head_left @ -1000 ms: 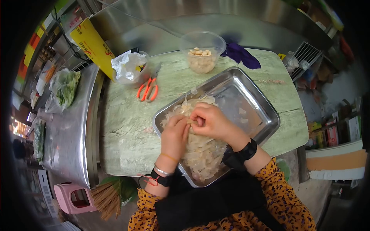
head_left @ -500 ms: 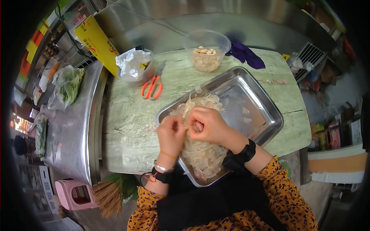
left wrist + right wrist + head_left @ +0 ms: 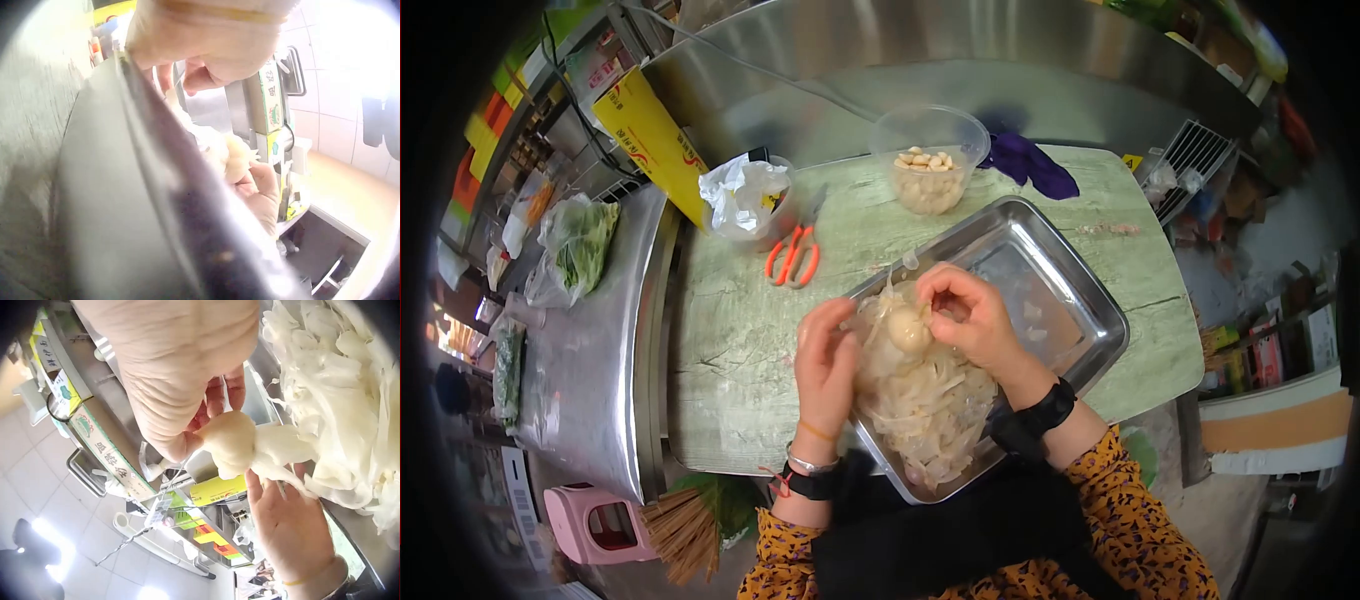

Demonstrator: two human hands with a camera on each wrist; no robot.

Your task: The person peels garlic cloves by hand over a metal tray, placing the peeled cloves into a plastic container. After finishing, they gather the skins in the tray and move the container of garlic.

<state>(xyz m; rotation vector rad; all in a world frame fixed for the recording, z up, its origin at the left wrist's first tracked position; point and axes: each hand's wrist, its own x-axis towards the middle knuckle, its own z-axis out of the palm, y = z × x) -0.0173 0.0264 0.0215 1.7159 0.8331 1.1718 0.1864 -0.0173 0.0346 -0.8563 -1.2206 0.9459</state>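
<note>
Your right hand (image 3: 972,322) pinches a pale, rounded bulb (image 3: 908,330) between thumb and fingers, gripping it at one side. Your left hand (image 3: 825,365) is beside the bulb with its fingers loosely bent and spread from the thumb; whether its fingertips touch the trailing strips cannot be told. The bulb is held above a heap of pale, translucent peelings (image 3: 925,405), with limp strips hanging from it in the right wrist view. The heap fills the near-left part of a metal tray (image 3: 1045,300), set at an angle on a green-toned table (image 3: 730,350). Beyond the tray you have a clear bowl (image 3: 973,145) of whitish cloves (image 3: 925,160), just beside a purple cloth (image 3: 1032,165). Orange-handled scissors (image 3: 793,258) lie left of the tray, near a tub holding a crumpled white bag (image 3: 740,195).
</note>
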